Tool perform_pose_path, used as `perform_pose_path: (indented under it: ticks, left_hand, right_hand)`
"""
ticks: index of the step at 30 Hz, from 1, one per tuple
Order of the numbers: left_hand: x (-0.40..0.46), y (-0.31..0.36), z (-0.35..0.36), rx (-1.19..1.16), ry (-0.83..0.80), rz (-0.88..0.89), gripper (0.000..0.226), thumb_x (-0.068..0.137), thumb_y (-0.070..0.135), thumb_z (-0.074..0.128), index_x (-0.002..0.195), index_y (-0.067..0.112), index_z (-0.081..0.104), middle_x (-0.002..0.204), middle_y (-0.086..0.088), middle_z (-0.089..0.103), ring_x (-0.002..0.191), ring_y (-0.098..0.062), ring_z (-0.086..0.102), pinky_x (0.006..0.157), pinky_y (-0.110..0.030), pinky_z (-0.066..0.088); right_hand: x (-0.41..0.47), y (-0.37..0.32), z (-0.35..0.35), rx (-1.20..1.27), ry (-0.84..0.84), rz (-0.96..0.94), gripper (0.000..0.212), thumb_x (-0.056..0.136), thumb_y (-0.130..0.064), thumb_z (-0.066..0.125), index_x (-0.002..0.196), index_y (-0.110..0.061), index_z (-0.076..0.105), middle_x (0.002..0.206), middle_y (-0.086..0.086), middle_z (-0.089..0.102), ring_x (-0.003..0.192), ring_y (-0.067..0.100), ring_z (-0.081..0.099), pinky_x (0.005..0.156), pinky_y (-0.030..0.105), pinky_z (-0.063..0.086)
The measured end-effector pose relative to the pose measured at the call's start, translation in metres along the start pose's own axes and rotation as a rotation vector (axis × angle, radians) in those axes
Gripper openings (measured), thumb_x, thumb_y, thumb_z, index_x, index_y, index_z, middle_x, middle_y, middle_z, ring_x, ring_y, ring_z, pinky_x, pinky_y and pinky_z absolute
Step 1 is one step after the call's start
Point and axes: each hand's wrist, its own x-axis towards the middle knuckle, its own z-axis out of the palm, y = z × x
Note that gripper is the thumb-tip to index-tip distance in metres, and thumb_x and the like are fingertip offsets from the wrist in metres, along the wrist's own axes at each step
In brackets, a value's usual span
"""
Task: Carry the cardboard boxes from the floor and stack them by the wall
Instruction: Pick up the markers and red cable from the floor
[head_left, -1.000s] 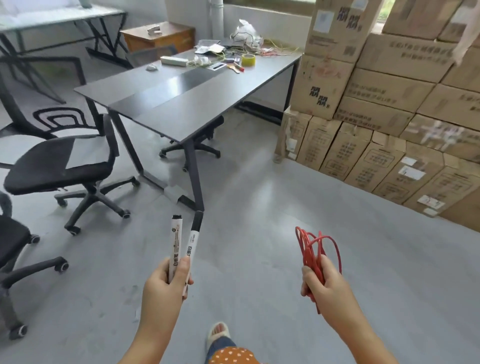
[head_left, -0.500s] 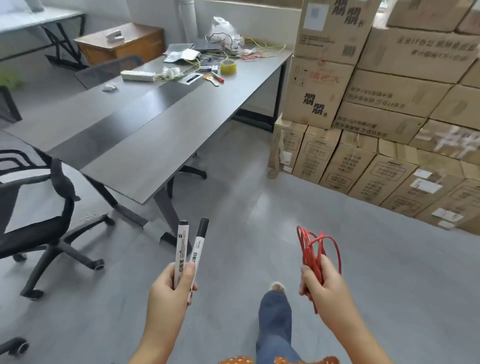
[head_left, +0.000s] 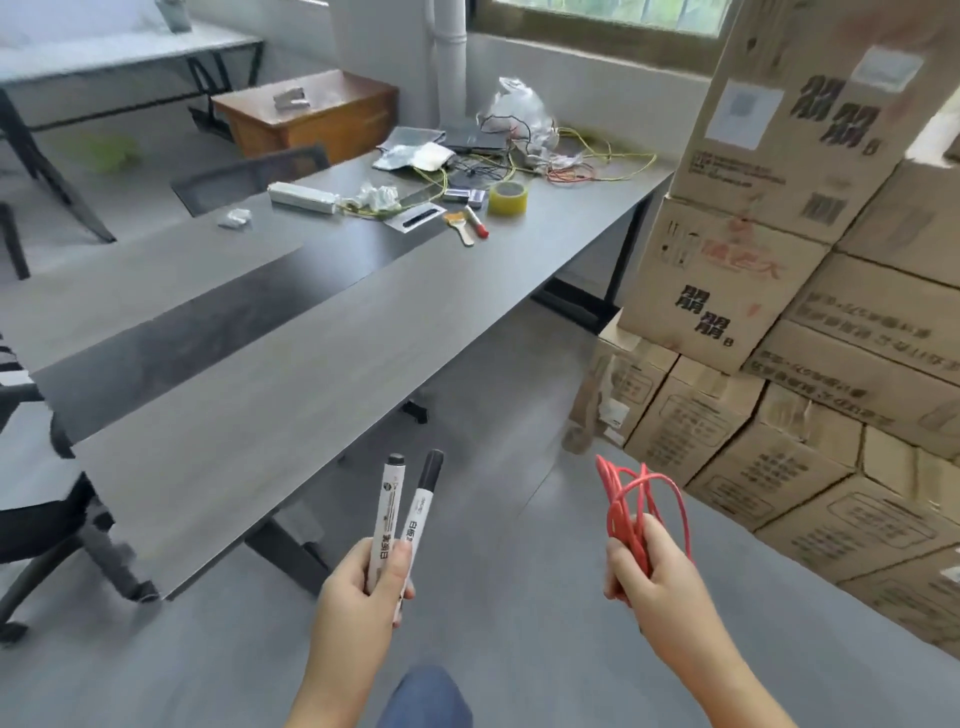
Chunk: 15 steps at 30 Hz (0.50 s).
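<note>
Cardboard boxes (head_left: 779, 395) on the right loom nearer now; your left hand (head_left: 358, 597) grips markers (head_left: 402, 514), right hand (head_left: 660, 582) clutches red cord (head_left: 631, 504) — no carrying yet.

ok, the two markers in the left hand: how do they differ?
The left marker stands nearly upright, while the right marker leans right. The left marker's cap is short with a grey end; the right marker's cap is long and all black. The left marker's tip sits slightly lower. Both have white printed barrels, and both are gripped at the lower end by the left hand.
</note>
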Motion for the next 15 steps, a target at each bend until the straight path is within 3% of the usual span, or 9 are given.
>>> perform_pose_path:
  ticks: [5,10,15]
  left_hand:
    - [0.091,0.008,0.024,-0.005,0.092,-0.042,0.035,0.094,0.027,0.055,0.065,0.008,0.051,0.048,0.002,0.048,0.040,-0.010,0.034,0.042,-0.018,0.032]
    - [0.213,0.038,0.055,-0.005,0.067,-0.038,0.035,0.094,0.028,0.055,0.066,0.009,0.051,0.048,0.003,0.046,0.041,-0.011,0.033,0.048,-0.026,0.030]
    - [0.331,0.099,0.076,0.049,-0.001,0.049,0.035,0.094,0.033,0.055,0.068,0.011,0.050,0.049,0.005,0.048,0.044,-0.008,0.035,0.044,-0.017,0.032]
  right_hand:
    - [0.097,-0.011,0.008,-0.040,-0.121,0.022,0.017,0.096,-0.014,0.051,0.082,-0.024,0.051,0.058,0.000,0.060,0.055,0.009,0.053,0.064,0.026,0.047]
    - [0.217,-0.041,0.015,-0.056,-0.117,-0.019,0.017,0.095,-0.012,0.052,0.080,-0.021,0.052,0.055,-0.003,0.056,0.055,0.014,0.049,0.062,0.032,0.045]
    - [0.337,-0.094,0.014,-0.045,-0.079,-0.048,0.014,0.095,-0.015,0.051,0.082,-0.015,0.051,0.058,-0.001,0.057,0.054,0.014,0.046,0.052,0.021,0.039]
